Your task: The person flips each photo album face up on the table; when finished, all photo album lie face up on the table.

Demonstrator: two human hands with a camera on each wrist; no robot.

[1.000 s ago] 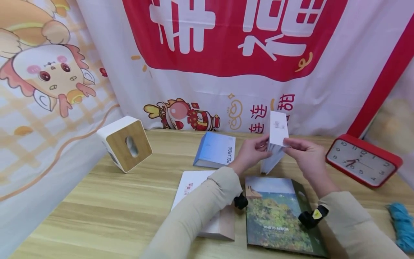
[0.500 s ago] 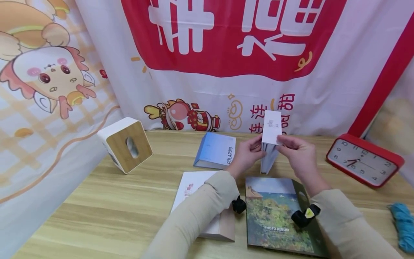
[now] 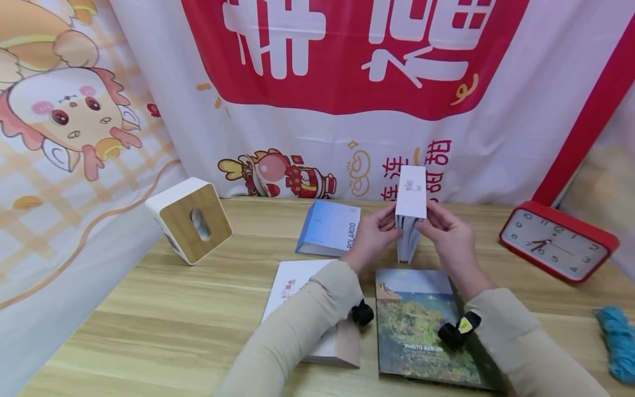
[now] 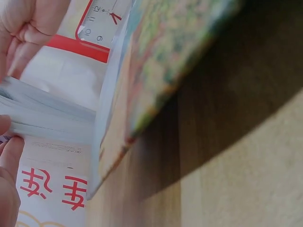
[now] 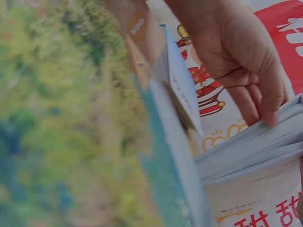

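A thick white album stands upright at the back of the table, its lettered narrow face toward me and its loose pages showing below. My left hand pinches its left side, thumb in front. On the opposite side my right hand pinches it too. In the left wrist view the album's pages run between the two hands. From the right wrist, the left hand shows with its thumb against the page edges. A photo album with a painted landscape cover lies flat in front of it.
Left of the hands lie a blue Polaroid album and a white book, partly under the left sleeve. A wood-fronted white box stands far left. A red clock and blue yarn are at right.
Both hands have shifted slightly left with the white album, which has turned a little so its lettered face stands straighter. The other things on the table have stayed put.
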